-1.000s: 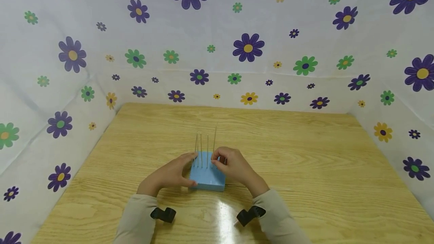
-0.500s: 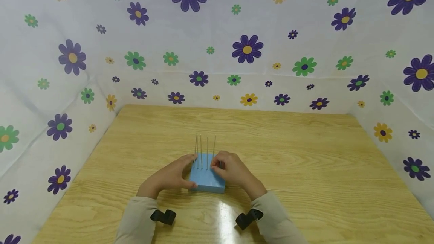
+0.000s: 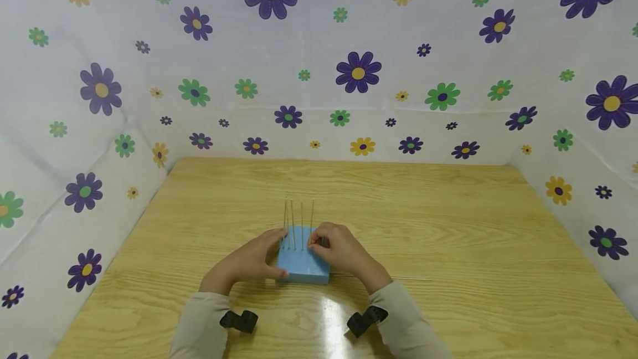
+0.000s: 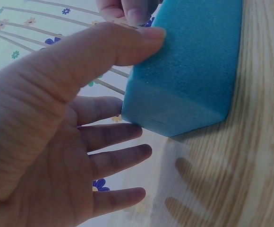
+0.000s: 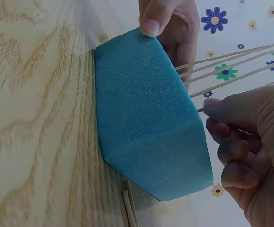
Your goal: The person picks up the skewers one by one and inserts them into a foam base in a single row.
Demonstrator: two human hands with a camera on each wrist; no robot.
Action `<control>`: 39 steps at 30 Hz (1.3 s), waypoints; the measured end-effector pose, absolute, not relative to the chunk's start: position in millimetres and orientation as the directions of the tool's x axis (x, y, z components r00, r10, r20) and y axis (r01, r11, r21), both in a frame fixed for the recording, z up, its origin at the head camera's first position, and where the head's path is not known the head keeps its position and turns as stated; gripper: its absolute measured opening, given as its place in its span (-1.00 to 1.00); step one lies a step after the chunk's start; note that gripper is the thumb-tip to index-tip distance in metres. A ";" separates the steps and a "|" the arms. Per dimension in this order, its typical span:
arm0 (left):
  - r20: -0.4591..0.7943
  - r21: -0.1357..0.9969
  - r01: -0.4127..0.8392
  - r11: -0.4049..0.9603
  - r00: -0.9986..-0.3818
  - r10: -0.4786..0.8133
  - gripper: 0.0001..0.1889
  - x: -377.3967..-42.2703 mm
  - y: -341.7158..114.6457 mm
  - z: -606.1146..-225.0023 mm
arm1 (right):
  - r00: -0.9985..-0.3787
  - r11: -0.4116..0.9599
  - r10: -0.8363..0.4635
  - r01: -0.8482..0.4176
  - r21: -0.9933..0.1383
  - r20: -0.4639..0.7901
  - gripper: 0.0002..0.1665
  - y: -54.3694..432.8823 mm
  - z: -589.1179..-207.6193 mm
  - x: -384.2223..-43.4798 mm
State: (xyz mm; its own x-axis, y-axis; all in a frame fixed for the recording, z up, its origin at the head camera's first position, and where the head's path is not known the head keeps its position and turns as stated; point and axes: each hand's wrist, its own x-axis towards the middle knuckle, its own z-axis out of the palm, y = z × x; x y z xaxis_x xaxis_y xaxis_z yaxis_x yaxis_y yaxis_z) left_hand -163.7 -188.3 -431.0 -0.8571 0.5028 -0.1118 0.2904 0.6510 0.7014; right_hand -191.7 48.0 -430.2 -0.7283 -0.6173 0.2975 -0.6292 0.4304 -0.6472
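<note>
A blue foam block (image 3: pixel 302 266) lies on the table with several thin wooden sticks (image 3: pixel 293 226) standing in a row near its far side. My left hand (image 3: pixel 249 256) grips the block's left end, its thumb on the front face in the left wrist view and the other fingers spread out nearly straight. With thumb and index finger, my right hand (image 3: pixel 344 245) pinches the rightmost stick (image 3: pixel 312 214) low down, close over the block. In the right wrist view, a short bit of that stick (image 5: pixel 201 109) shows between the fingertips and the foam.
Loose sticks (image 5: pixel 129 208) lie on the wooden table (image 3: pixel 448 220) by the block's right end, running rightward under my right wrist. White cloth (image 3: pixel 319 26) printed with flowers encloses the table at the back and sides. Black camera mounts sit on both wrists.
The rightmost stick has gone down, its top now level with the others, and the right hand has lowered slightly with it. The left hand keeps its place on the block.
</note>
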 end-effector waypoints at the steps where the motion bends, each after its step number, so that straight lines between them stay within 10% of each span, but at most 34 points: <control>1: -0.112 0.701 0.290 0.652 -0.858 0.502 -0.03 -163.5 -188.3 -430.9 | -0.726 0.424 -0.619 -0.630 -0.651 0.299 -0.95 48.8 -429.8 -191.4; 39: -0.143 0.703 0.266 0.659 -0.855 0.498 -0.04 -161.3 -188.3 -430.4 | -0.850 0.540 -0.488 -0.472 -0.697 0.198 -0.83 158.3 -441.4 -177.1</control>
